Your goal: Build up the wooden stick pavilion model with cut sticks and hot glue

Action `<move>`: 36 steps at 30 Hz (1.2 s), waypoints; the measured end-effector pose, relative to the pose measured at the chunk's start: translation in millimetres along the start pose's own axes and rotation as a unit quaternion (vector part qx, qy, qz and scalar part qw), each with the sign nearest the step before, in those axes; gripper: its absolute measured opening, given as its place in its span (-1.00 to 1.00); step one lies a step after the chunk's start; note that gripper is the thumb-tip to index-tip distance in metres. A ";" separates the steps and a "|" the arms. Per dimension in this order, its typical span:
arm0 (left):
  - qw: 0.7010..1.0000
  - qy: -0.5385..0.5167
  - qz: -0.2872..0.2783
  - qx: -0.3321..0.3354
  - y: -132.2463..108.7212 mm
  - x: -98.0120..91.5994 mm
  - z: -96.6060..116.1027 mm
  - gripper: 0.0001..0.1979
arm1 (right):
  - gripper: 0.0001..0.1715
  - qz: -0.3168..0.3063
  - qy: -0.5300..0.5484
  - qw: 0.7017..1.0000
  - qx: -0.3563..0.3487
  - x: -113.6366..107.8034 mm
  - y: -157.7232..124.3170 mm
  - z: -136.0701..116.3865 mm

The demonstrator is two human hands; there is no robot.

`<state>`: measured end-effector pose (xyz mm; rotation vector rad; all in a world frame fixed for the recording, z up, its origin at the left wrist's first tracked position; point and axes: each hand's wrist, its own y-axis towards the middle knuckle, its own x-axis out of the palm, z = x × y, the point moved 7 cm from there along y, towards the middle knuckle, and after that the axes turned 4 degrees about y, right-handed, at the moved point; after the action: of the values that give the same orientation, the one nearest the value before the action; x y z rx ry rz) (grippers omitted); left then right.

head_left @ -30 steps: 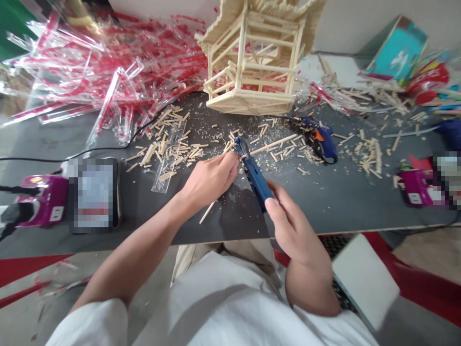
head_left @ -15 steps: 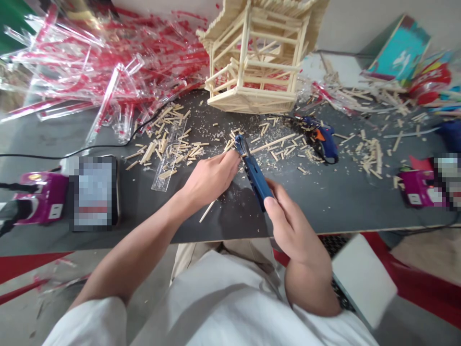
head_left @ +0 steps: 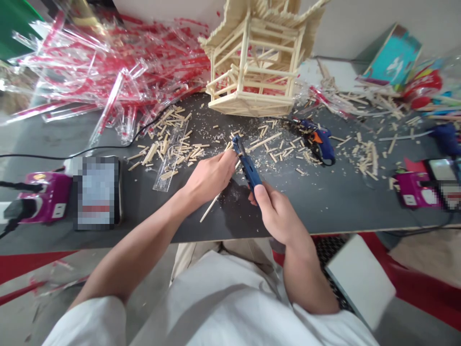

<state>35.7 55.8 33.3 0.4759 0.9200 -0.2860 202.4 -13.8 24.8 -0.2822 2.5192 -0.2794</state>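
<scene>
Blue metal and plastic fill my right hand (head_left: 283, 211): its fingers and thumb wrap the handles of a cutting tool (head_left: 249, 168), which slants away from me, its head pointing forward and a little to the left. My left hand (head_left: 212, 178) is just beside that head, back upward, fingers drawn together and pinching a thin wooden stick (head_left: 209, 208). The near end of the stick pokes out from under my palm and slopes toward the front edge of the dark tabletop (head_left: 360, 206); my knuckles hide the exact spot where the fingertips grip it. I cannot tell whether the blades touch the wood.

Short wooden offcuts (head_left: 151, 153) lie scattered to the left of my hands, some over and around a clear ruler (head_left: 161, 179), with more pieces and fine crumbs beyond the tool. A pavilion model (head_left: 244, 53) made of pale sticks stands ahead of me. To its left is a tangled heap of red and clear wrappers (head_left: 122, 86); to its right, nearer me, a blue glue gun (head_left: 325, 144) with an orange trigger rests on its side among the scraps. Farther to the left, a phone (head_left: 97, 192) lies next to a purple power block (head_left: 46, 194), and a second purple block (head_left: 414, 188) sits near the right end.
</scene>
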 end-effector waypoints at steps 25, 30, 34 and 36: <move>0.985 0.170 -0.029 -0.009 -2.5 1.5 7.6 -0.73 | -0.19 -0.101 -0.002 0.995 0.017 -6.4 7.7 2.3; 0.982 0.184 -0.038 -0.016 -3.1 2.9 8.4 -0.74 | -0.19 -0.102 -0.044 0.994 0.018 -12.4 7.7 -2.6; 0.979 0.195 -0.050 -0.020 -4.5 7.4 9.5 -0.74 | -0.20 -0.094 -0.067 0.993 0.021 -13.6 4.1 -2.6; 0.979 0.197 -0.054 -0.021 -5.0 9.1 10.1 -0.74 | -0.21 -0.093 -0.065 0.993 0.025 -12.9 1.6 -1.6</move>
<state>45.8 46.0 29.6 0.4520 1.3394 -0.2739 211.6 -8.7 32.5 -0.5001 2.3577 -0.3831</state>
